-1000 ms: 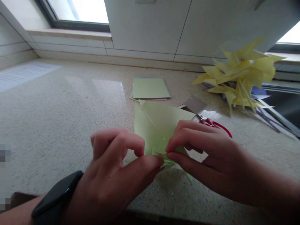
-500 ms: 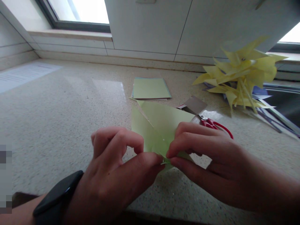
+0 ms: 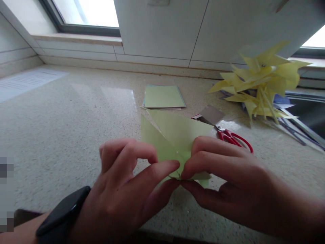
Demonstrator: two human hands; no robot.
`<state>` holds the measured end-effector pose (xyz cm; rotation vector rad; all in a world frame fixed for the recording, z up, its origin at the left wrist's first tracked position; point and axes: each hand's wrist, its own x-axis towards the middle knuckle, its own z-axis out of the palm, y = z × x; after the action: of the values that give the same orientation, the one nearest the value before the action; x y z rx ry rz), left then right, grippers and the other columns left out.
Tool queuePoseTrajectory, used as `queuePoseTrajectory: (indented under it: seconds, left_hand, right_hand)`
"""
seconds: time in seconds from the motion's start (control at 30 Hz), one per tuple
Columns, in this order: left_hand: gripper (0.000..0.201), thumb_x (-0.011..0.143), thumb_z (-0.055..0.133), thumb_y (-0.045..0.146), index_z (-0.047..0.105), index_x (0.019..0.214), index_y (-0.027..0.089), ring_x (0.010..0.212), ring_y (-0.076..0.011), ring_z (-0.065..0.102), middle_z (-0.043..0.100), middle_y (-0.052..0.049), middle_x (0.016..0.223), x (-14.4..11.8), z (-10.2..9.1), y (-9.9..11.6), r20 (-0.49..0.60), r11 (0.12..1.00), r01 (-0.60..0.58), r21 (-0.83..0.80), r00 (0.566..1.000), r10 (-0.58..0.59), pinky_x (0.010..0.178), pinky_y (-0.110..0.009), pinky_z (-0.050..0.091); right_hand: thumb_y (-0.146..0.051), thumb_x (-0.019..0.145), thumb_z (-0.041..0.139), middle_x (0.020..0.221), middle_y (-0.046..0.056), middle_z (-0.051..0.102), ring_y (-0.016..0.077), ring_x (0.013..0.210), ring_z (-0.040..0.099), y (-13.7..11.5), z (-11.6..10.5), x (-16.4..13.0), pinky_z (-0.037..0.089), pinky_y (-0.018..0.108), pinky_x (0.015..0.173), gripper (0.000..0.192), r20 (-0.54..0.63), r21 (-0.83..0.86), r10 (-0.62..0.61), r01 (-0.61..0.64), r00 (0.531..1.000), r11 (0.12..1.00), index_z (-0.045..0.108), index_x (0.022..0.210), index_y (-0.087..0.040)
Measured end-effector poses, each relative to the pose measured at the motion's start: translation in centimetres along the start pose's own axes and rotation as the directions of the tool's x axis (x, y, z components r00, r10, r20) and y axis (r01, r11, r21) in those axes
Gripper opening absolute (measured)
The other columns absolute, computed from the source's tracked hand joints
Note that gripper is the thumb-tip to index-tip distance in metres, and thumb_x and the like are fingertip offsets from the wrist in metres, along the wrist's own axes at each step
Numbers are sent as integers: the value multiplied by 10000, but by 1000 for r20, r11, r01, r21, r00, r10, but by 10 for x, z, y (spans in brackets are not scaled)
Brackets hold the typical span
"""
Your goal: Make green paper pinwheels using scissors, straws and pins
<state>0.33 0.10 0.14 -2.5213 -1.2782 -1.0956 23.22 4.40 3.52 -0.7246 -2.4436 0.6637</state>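
Note:
A light green sheet of paper [image 3: 175, 128], slit along a diagonal from its far left corner, lies between my hands on the counter. My left hand [image 3: 132, 176] pinches its near edge with thumb and fingertip, the other fingers curled above. Close beside it, my right hand [image 3: 218, 169] also pinches that edge, its fingertips almost touching the left ones. A small dark mark or hole shows in the paper where the fingertips meet; its detail is too small to tell. Red-handled scissors [image 3: 232, 135] rest just beyond my right hand, their blades partly under a grey-brown card [image 3: 211, 114].
A stack of green and blue paper squares [image 3: 164, 96] lies behind the sheet. Yellow paper pinwheels [image 3: 264, 78] stand in a bunch at the right, beside a dark sink [image 3: 308, 106]. A printed page [image 3: 27, 81] is at the far left of the speckled counter [image 3: 76, 125].
The near edge of the green sheet has shifted slightly under my fingertips. My left thumb has lifted a little, and my right fingertips sit slightly lower.

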Motion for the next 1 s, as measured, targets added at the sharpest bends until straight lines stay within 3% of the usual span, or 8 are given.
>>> queuePoseTrajectory:
  seconds: [0.1,0.33,0.47,0.6,1.0]
  left_hand:
    - [168,958,663,275,677,1125,275,942,-225,444,542,-32,991,0,0,1,5,1000,6,15,1000,-6,832,-390,345]
    - [47,932,680,290,711,917,322,938,-247,444,534,-25,911,0,0,2,-29,999,24,45,999,-23,783,-400,355]
    - [109,905,699,215,705,870,319,925,-243,431,530,-20,875,1,2,4,-48,996,73,43,996,-71,761,-390,348]
    - [168,851,730,130,695,867,293,906,-238,408,525,-18,865,1,3,3,-44,996,30,80,999,-27,753,-383,321]
    - [132,875,702,122,683,842,248,897,-244,404,547,-20,843,3,5,7,-114,996,24,88,993,-14,774,-398,290]
  right_hand:
    - [-96,864,669,890,-2,587,117,792,547,-2,0,1,425,239,650,160,-4,-49,-45,45,999,998,652,961,-222]
    - [-104,894,619,781,4,524,138,689,437,-4,-1,2,318,310,596,119,-43,-270,-162,144,986,952,659,829,-195]
    - [-114,891,626,758,9,507,149,679,420,-3,2,0,312,319,599,102,-70,-321,-153,123,986,939,671,841,-192]
    - [-122,864,644,780,26,530,165,709,454,-4,7,-1,351,324,620,69,-138,-352,-132,76,982,933,676,867,-183]
    - [-108,868,643,752,38,531,164,689,465,-7,12,4,393,305,589,117,-217,-381,-126,35,968,924,704,794,-175]
